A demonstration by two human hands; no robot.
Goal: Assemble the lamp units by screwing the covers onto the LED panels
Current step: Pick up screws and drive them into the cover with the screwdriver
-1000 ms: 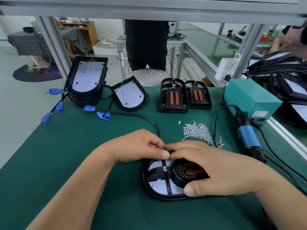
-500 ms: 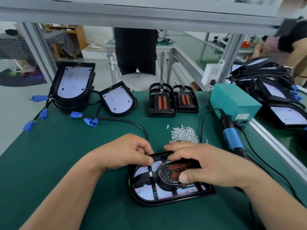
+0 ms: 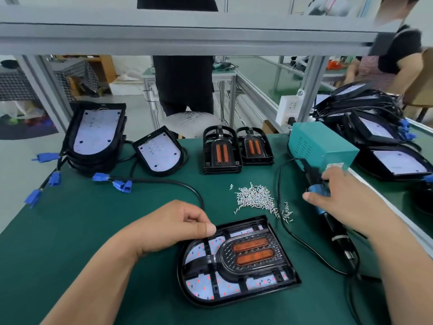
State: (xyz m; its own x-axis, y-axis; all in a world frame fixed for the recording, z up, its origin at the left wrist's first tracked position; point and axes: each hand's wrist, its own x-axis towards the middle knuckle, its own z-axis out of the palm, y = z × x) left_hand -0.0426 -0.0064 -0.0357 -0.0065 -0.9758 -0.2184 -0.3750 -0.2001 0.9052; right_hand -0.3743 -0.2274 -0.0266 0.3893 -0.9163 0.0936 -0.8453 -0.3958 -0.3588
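A black LED panel (image 3: 201,289) lies on the green mat in front of me. A black cover (image 3: 253,250) with two orange lenses sits on top of it. My left hand (image 3: 173,227) is at the panel's upper left rim, fingers curled and thumb pressing on the edge. My right hand (image 3: 346,202) is off to the right, its thumb and fingers closing round the blue body of the electric screwdriver (image 3: 337,238), which lies on the mat. A heap of small silver screws (image 3: 255,198) lies just behind the lamp unit.
A teal power box (image 3: 321,146) stands at the right. Spare covers (image 3: 221,151) are stacked at the back centre, bare LED panels (image 3: 96,134) with blue connectors (image 3: 121,184) at the back left. More lamp units (image 3: 398,160) are piled on the right. A person stands behind the bench.
My right hand left the cover and moved right onto the screwdriver. My left hand stayed at the panel's rim. The cover now lies uncovered on the panel.
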